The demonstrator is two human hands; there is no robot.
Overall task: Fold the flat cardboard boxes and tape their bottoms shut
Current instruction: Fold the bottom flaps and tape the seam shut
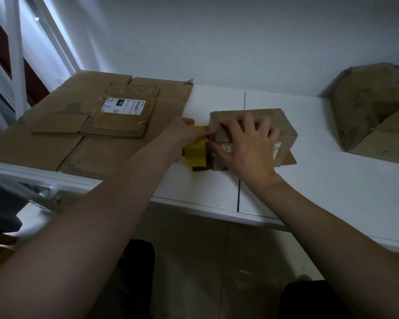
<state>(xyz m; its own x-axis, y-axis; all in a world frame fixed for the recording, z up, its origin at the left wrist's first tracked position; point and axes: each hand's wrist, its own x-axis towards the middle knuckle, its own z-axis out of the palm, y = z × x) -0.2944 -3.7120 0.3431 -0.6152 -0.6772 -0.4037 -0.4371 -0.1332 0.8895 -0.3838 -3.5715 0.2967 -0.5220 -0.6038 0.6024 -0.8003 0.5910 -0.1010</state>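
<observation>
A small folded cardboard box [279, 125] stands on the white table [217, 187], near its middle. My right hand [247, 146] lies spread flat on the box's top, fingers apart, pressing it down. My left hand [182, 137] grips a yellow roll of tape [195, 153] held against the box's left side. A strip of clear tape shows on the box under my right fingers. Flat cardboard boxes [90, 125] lie stacked at the table's left, the top one bearing a white label.
Another folded cardboard box [373, 111] sits at the far right against the white wall. A white metal frame [16, 65] rises at the left. A dark seat edge [0, 203] shows at the lower left, below the table's front edge.
</observation>
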